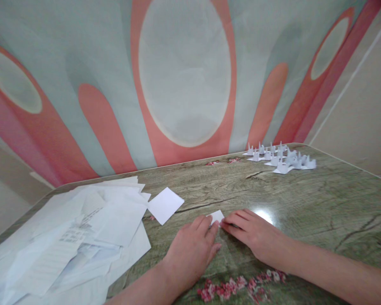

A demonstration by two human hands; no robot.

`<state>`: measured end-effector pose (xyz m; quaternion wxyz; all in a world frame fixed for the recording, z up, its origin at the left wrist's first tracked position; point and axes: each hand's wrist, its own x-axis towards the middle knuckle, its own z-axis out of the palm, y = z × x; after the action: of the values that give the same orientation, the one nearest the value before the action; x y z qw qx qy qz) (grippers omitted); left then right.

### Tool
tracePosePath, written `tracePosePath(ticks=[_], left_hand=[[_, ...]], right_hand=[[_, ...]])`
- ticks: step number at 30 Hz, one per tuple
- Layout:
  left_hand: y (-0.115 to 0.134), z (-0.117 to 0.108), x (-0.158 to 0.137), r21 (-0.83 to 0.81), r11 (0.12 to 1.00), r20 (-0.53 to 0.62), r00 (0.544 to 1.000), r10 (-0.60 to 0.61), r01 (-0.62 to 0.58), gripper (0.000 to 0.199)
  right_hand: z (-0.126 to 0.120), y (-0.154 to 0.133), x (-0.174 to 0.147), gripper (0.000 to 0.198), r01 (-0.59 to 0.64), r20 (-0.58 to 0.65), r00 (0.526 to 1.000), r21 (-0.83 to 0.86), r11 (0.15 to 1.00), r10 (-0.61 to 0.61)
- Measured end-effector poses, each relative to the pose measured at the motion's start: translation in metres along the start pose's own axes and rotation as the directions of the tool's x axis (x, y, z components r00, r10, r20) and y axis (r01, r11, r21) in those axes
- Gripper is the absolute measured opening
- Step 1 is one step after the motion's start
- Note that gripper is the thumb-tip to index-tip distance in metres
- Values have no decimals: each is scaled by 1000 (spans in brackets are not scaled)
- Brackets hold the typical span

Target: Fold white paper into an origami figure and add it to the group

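Note:
A small folded piece of white paper (217,215) lies on the wood-patterned table, partly covered by my fingers. My left hand (192,242) presses on its left and near side with bent fingers, the thumb tucked below. From the right, the fingertips of my right hand (253,232) are held together on the paper's right corner. What the fingertips cover of the folds is hidden. Just beyond my left hand, a flat white paper square (166,205) rests with a corner at the edge of a large paper pile.
Loose white sheets, some printed, form a wide pile (114,212) on the left. Several folded paper cranes (281,159) stand at the far right of the table (320,203). A patterned backdrop (120,127) hangs behind the far edge. Pink flowers are printed on the tabletop.

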<state>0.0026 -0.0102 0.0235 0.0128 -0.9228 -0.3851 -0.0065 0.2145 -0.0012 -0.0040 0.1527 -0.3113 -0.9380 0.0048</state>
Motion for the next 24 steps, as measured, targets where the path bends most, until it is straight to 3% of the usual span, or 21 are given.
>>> tracePosePath(ticks=[24], left_hand=[[0, -6, 3, 25, 1000, 17, 1000, 2, -3, 38]], right_hand=[[-3, -11, 5, 29, 27, 64, 998, -235, 972, -12]])
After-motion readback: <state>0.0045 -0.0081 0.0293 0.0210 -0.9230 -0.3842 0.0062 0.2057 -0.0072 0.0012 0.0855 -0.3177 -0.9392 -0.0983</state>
